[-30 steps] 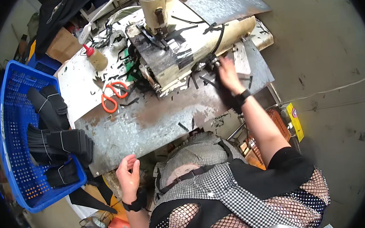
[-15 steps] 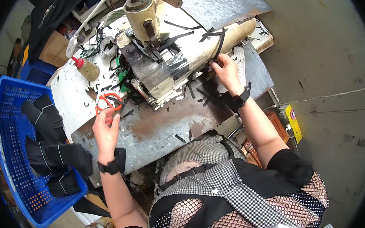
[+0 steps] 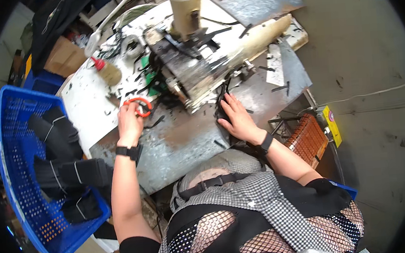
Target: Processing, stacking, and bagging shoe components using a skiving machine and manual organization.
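Note:
My left hand point(image 3: 130, 125) is at the orange-handled scissors point(image 3: 144, 102), its fingers closed over one handle loop and hiding part of it. The scissors lie on the work table left of the sewing machine point(image 3: 193, 63). My right hand point(image 3: 239, 119) rests palm down on the metal tabletop point(image 3: 190, 149), in front of the machine, fingers stretched out and thumb apart. Against its fingertips and thumb lies a bunch of black fabric scraps point(image 3: 221, 99), partly under the machine's front edge.
A blue plastic basket point(image 3: 13, 174) with banded bundles of black fabric point(image 3: 80, 174) stands left. Behind the scissors are a red-capped bottle point(image 3: 109, 73) and a roll of tape point(image 3: 132, 46). Loose black strips litter the table. An orange-brown basket point(image 3: 308, 139) sits low on the right.
My left hand has moved forward onto the scissors. My right hand has let go of a black strip at the machine's right part and come down, nearer and leftward, beside bunched scraps.

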The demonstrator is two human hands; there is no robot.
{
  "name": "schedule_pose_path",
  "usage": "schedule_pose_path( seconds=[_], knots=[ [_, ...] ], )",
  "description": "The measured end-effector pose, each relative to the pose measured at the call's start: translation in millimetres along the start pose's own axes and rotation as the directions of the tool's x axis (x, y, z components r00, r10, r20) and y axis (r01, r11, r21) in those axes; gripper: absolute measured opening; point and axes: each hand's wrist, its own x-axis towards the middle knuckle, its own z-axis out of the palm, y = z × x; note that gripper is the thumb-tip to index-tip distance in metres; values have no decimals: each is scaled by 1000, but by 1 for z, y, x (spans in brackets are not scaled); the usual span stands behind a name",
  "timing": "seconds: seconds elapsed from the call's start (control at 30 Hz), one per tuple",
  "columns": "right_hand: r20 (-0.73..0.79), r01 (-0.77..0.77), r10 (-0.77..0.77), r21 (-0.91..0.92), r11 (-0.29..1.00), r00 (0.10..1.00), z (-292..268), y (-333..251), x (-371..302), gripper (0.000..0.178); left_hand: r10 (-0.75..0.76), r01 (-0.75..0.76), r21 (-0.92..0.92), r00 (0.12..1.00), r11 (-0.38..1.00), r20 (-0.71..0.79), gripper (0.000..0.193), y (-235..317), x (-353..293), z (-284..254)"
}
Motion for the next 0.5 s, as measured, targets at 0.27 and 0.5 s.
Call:
schedule_pose_path(
  seconds=[0.27, 0.5],
  knots=[
    [17, -199, 198, 21, 980, 980, -11, -7, 4, 92, -131, 117, 123, 986, 985, 108, 52, -4, -2, -23],
    [253, 64, -86, 94, 993, 964, 19, -64, 0, 75, -401, 396, 212, 916, 893, -19, 61, -10, -4, -30]
  ],
)
